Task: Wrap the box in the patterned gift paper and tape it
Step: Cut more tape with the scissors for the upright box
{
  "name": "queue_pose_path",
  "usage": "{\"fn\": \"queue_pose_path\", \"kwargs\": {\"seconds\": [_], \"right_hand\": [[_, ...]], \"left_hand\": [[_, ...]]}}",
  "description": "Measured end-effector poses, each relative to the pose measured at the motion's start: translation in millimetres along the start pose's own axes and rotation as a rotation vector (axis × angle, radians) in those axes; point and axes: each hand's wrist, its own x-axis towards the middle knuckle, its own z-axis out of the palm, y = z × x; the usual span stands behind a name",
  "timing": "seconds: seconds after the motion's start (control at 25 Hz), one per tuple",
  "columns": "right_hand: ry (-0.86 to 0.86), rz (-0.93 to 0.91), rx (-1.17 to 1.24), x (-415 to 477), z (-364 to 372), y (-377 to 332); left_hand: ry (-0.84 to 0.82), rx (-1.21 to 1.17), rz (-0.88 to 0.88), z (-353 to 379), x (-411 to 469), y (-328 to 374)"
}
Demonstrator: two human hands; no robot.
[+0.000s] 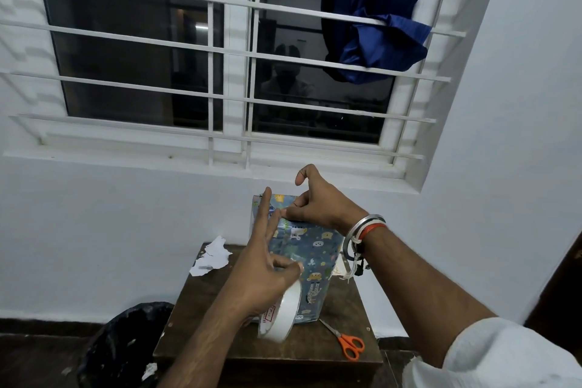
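Left hand [264, 274] gripping tape [280, 315]; right hand [318, 201] pinching paper [311, 249] fold shut; taping seam probably underway; next likely needing strip pulled taut.

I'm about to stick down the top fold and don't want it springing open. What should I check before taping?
1. Fold held down: ok, the right hand pinches the gift paper at the top of the box.
2. Tape ready: ok, the left hand holds the tape roll.
3. Tape end pulled free: cannot tell.
4. Box steady: ok, it stands on end on the table.
5. Scissors nearby: ok, the scissors lie on the table, right of the box.
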Motion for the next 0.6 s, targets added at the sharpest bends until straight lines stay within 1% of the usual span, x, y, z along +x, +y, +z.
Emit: {"fn": "queue_pose_path", "kwargs": {"seconds": [0.12,0.24,0.44,0.52,0.6], "right_hand": [[0.021,0.000,-0.022,1,0,-1],[0.051,-0.022,-0.075,3,5,2],[0.125,0.014,-0.107,5,3,7],[0.108,0.025,-0.088,4,3,10],[0.091,0.017,-0.119,3,7,12]], "left_hand": [[0.043,0.020,0.009,3,-1,1],[0.087,-0.063,0.025,-3,1,0],[0.078,-0.134,0.016,-9,3,-3],[0.070,-0.136,0.017,-9,3,-4],[0.061,-0.141,0.008,-9,3,-3]]}}
